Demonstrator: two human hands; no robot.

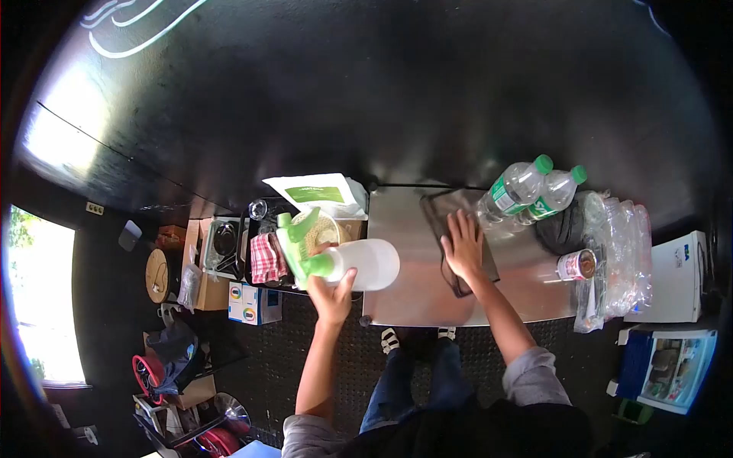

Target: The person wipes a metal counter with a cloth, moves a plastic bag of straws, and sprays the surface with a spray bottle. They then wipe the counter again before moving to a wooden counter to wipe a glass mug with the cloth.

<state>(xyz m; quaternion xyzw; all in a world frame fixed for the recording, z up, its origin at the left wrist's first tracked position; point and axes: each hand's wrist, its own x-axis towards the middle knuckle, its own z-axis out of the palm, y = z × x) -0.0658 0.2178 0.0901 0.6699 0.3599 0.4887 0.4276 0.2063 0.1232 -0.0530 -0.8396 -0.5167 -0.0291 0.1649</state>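
My left hand point(331, 296) is wrapped round the neck of a spray bottle point(372, 265) with a pale translucent body and a green trigger head. The bottle is tilted on its side above the left end of the metal table point(397, 305). My right hand point(463, 246) lies with its fingers spread on a flat, dark, rectangular item point(439, 204) with a black edge, which rests on the tabletop. Just beyond the right fingertips are two large clear plastic bottles point(510, 191) with green caps and labels. A can point(576, 265) stands farther right on the table.
Left of the table sit a red checkered cloth point(268, 258), a white and green bag point(317, 192) and a small box point(255, 304). Clear plastic packs point(628, 252) line the right end, near a white cabinet point(668, 282). A dark wall rises behind.
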